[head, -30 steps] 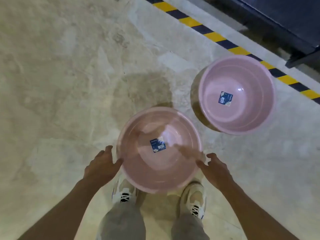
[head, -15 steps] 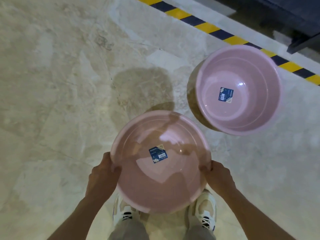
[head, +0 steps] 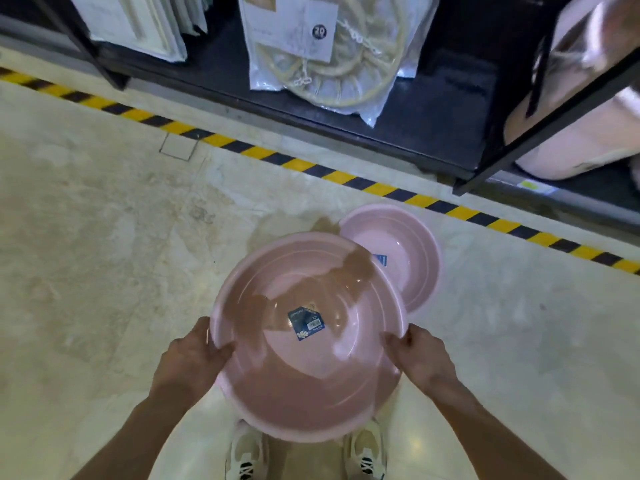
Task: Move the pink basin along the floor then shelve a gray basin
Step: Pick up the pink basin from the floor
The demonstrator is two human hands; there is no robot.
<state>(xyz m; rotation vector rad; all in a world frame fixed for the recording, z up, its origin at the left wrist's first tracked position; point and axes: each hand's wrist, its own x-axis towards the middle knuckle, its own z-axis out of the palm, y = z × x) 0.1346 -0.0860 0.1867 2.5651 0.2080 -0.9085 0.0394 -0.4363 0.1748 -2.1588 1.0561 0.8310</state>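
Gripping the pink basin [head: 311, 368] by its rim, left hand [head: 188, 358] and right hand [head: 420, 358] closed, above the floor [head: 104, 254].

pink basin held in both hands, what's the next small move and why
Probably carry the pink basin a little forward and lower it to the floor. The left hand and right hand grip opposite rims and hold it above the shoes, overlapping the second basin, so steer to bare floor beside that one.
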